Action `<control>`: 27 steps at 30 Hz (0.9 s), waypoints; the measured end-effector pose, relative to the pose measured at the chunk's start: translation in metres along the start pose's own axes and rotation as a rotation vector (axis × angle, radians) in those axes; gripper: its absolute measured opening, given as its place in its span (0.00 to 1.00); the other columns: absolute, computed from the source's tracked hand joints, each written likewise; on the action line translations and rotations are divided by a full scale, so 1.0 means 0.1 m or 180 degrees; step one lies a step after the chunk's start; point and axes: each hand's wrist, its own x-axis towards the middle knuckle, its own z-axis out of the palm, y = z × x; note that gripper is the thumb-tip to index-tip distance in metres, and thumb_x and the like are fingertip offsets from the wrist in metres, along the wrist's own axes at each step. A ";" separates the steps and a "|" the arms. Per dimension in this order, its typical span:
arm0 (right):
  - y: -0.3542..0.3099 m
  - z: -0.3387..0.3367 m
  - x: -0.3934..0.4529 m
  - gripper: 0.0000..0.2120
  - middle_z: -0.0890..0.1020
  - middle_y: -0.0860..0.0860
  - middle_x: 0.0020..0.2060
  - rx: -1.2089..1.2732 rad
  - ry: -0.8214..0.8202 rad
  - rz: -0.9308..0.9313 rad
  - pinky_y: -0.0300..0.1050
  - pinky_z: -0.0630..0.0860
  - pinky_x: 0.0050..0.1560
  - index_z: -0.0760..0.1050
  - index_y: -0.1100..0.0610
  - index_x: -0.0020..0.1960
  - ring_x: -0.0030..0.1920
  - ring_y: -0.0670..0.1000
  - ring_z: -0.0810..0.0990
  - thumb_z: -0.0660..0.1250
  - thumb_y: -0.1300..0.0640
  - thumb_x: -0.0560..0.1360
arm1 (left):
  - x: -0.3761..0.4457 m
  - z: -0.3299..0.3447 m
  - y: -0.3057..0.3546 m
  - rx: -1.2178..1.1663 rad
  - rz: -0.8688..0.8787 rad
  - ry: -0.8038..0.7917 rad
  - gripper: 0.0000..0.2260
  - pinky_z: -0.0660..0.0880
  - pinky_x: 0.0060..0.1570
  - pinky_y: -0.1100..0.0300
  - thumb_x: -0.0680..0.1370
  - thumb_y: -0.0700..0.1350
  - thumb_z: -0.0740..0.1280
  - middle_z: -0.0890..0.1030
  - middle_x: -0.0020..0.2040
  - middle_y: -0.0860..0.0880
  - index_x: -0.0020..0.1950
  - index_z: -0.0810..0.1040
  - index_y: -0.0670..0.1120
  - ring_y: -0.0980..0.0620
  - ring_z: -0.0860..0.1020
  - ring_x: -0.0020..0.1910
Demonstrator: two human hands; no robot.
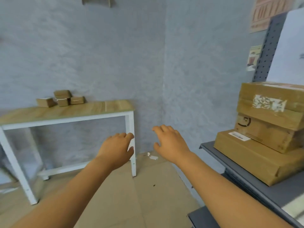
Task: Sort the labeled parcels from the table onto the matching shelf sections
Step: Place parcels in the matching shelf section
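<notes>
Several small brown parcels point(61, 98) lie in a cluster at the back left of a wooden table top point(92, 107) with a white frame. On the right, a grey shelf point(230, 163) carries three stacked cardboard boxes point(266, 122), the lowest one flat with a white label. My left hand point(117, 148) and my right hand point(170, 142) are stretched out in mid-air between the table and the shelf, palms down, fingers loosely spread, holding nothing. Both hands are well clear of the parcels and the boxes.
A grey wall corner stands straight ahead. The floor is beige, with white scraps point(153, 157) near the corner. The table's white right leg point(133, 155) runs just behind my left hand. A perforated grey shelf upright point(269, 46) and a white sheet point(289, 50) rise at the right.
</notes>
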 end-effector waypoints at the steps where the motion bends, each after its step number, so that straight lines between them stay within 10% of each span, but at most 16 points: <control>1: -0.03 0.07 0.16 0.24 0.73 0.52 0.64 0.0023 -0.0010 -0.0052 0.49 0.66 0.66 0.64 0.54 0.74 0.66 0.56 0.69 0.61 0.56 0.78 | 0.06 0.04 -0.12 0.0006 -0.0065 -0.0005 0.19 0.70 0.57 0.55 0.82 0.53 0.58 0.77 0.62 0.51 0.72 0.67 0.52 0.48 0.75 0.61; 27: -2.50 2.23 4.46 0.24 0.72 0.52 0.67 0.0256 -0.0153 -0.1023 0.48 0.66 0.66 0.64 0.53 0.74 0.67 0.55 0.69 0.62 0.54 0.79 | 1.44 0.59 -4.93 0.0659 -0.1036 0.0001 0.19 0.72 0.62 0.51 0.81 0.53 0.59 0.77 0.64 0.48 0.71 0.68 0.49 0.46 0.75 0.62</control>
